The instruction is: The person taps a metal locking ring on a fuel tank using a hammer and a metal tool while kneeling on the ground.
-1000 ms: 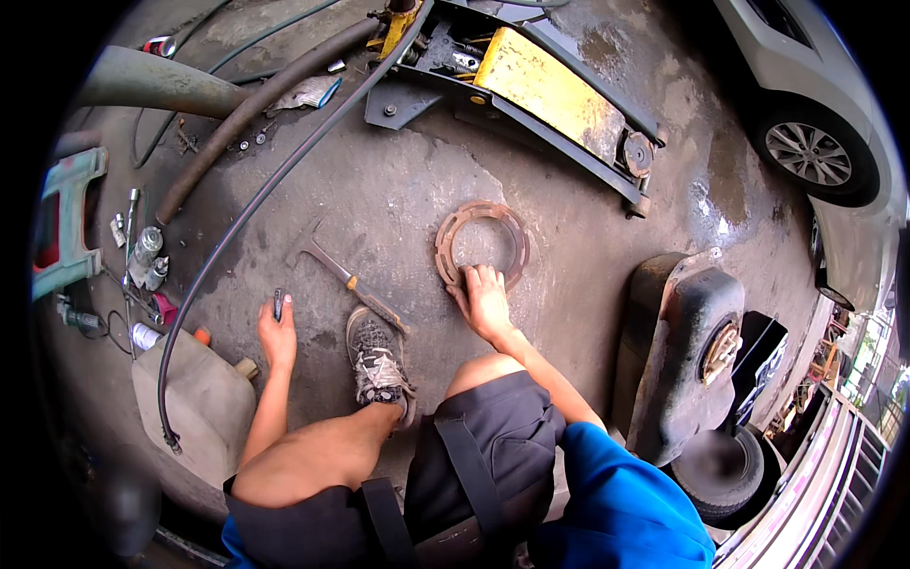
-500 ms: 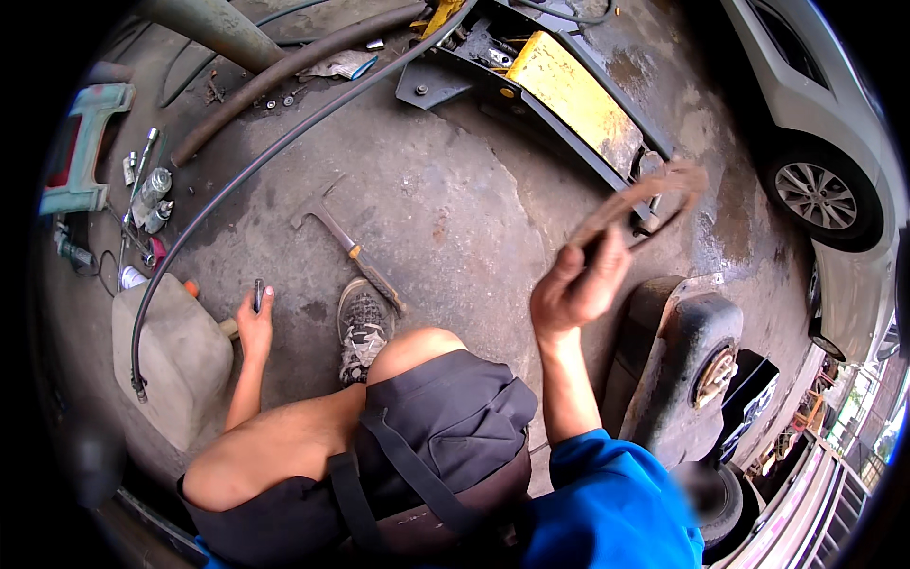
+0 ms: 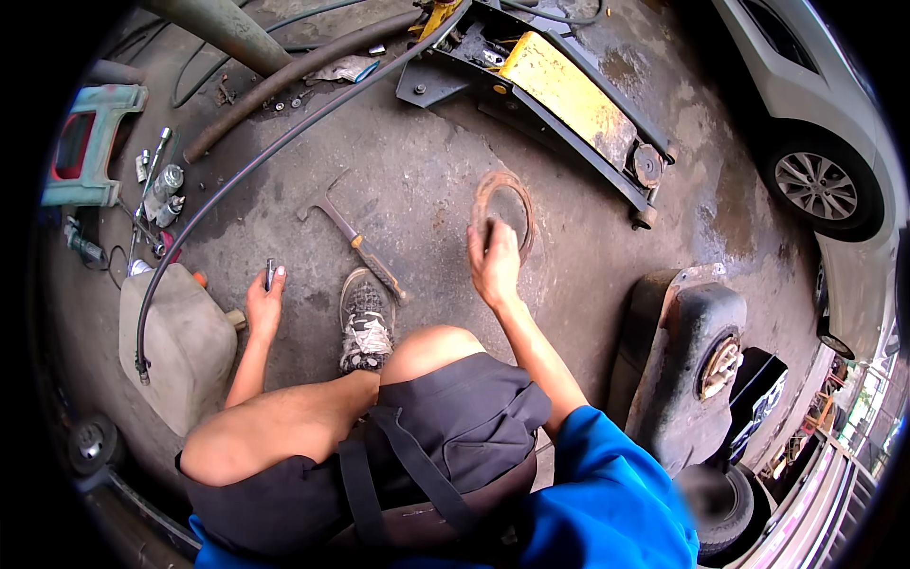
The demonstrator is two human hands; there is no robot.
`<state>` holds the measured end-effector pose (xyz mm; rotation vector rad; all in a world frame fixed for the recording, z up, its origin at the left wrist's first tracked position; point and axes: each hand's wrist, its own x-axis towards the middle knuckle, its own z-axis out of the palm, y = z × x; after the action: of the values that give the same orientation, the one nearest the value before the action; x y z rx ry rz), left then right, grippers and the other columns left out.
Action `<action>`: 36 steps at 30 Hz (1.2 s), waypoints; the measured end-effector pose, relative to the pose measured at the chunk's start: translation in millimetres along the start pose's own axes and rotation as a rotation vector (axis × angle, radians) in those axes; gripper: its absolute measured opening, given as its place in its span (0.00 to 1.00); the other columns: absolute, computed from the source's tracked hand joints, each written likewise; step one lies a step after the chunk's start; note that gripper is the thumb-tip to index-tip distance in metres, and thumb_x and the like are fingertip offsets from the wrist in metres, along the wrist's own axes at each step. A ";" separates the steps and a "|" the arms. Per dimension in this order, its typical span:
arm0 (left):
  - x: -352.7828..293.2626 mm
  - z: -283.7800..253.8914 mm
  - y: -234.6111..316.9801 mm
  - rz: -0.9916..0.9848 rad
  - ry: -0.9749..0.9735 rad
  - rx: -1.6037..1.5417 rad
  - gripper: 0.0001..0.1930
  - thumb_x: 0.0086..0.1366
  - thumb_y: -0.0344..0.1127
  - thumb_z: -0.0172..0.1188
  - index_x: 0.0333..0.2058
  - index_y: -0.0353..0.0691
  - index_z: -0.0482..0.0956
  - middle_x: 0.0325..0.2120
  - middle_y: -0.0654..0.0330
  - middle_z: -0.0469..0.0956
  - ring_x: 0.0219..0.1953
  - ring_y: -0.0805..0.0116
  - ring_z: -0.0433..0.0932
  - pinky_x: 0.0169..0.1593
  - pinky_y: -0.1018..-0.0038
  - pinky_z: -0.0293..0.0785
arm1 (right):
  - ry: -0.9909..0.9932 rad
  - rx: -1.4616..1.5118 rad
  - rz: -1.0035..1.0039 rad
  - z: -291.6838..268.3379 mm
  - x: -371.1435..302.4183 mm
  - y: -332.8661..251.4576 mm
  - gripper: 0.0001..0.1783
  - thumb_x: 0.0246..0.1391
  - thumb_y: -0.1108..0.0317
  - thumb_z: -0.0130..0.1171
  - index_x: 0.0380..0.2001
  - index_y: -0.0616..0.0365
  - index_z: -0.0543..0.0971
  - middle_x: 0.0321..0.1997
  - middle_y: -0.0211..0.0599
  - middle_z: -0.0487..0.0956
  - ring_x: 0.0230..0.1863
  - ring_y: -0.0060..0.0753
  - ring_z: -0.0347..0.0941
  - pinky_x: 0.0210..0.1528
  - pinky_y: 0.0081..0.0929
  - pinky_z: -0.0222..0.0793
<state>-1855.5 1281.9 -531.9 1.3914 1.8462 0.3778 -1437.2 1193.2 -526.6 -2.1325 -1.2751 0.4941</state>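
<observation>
My right hand [image 3: 495,266] grips the near edge of a rusty metal ring [image 3: 503,209] with slots, holding it tilted on edge against the concrete floor. My left hand [image 3: 263,303] rests low on the floor to the left and is closed around a small dark tool [image 3: 270,274]. A hammer with an orange-banded handle [image 3: 354,242] lies on the floor between the two hands, just beyond my grey shoe [image 3: 364,324].
A yellow floor jack [image 3: 559,95] lies beyond the ring. A dark hose [image 3: 246,175] curves across the floor on the left past a beige plastic canister [image 3: 175,346]. Small tools and bottles [image 3: 156,194] lie far left. A wheel hub assembly [image 3: 687,351] stands right; a silver car [image 3: 815,142] beyond.
The ring lay flat under my right hand, was swung up to the right in the air, and is now back down on the floor, held on edge. My left hand stayed put.
</observation>
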 end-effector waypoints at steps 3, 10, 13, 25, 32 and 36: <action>-1.1 3.7 -11.6 0.014 -0.004 -0.039 0.21 0.68 0.54 0.61 0.32 0.39 0.78 0.19 0.69 0.72 0.17 0.81 0.66 0.19 0.80 0.59 | 0.336 0.847 0.569 -86.0 60.2 -8.4 0.26 0.68 0.46 0.51 0.32 0.61 0.75 0.26 0.29 0.73 0.24 0.18 0.67 0.20 0.19 0.64; -15.3 -2.3 10.5 -0.151 -0.090 -0.092 0.20 0.68 0.54 0.60 0.36 0.40 0.78 0.22 0.69 0.73 0.19 0.82 0.66 0.17 0.80 0.58 | 0.911 0.106 -0.450 -169.9 54.5 -86.0 0.29 0.71 0.53 0.48 0.54 0.76 0.72 0.30 0.37 0.74 0.27 0.27 0.67 0.26 0.25 0.63; -13.5 -12.5 13.2 -0.150 -0.085 -0.140 0.20 0.69 0.54 0.60 0.37 0.41 0.78 0.23 0.69 0.71 0.19 0.82 0.65 0.17 0.81 0.57 | 0.619 -0.007 -0.571 -101.2 14.8 -65.2 0.32 0.68 0.58 0.53 0.61 0.79 0.66 0.35 0.49 0.76 0.32 0.39 0.70 0.31 0.35 0.68; -22.1 11.0 28.0 -0.244 -0.191 -0.207 0.19 0.69 0.54 0.59 0.36 0.42 0.76 0.22 0.70 0.70 0.19 0.83 0.65 0.17 0.81 0.55 | -0.285 -0.509 -0.268 27.2 -46.3 39.5 0.27 0.60 0.50 0.58 0.50 0.62 0.75 0.46 0.47 0.75 0.51 0.48 0.70 0.61 0.52 0.60; -4.1 18.1 19.5 -0.227 -0.206 -0.201 0.20 0.69 0.54 0.59 0.37 0.40 0.76 0.23 0.70 0.70 0.19 0.82 0.65 0.17 0.82 0.55 | 0.348 0.786 0.518 -100.1 61.2 -6.7 0.23 0.68 0.49 0.53 0.34 0.61 0.79 0.22 0.25 0.69 0.21 0.14 0.64 0.18 0.18 0.57; -4.7 13.1 16.3 -0.299 -0.223 -0.223 0.22 0.69 0.56 0.58 0.39 0.40 0.77 0.24 0.70 0.70 0.20 0.83 0.65 0.18 0.82 0.56 | 0.781 0.430 -0.191 -177.6 70.8 -80.5 0.24 0.70 0.51 0.52 0.47 0.66 0.77 0.21 0.24 0.69 0.21 0.15 0.62 0.20 0.16 0.56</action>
<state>-1834.5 1280.6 -528.1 0.9498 1.7351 0.2549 -1352.9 1231.0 -340.9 -1.5662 -0.8090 -0.1455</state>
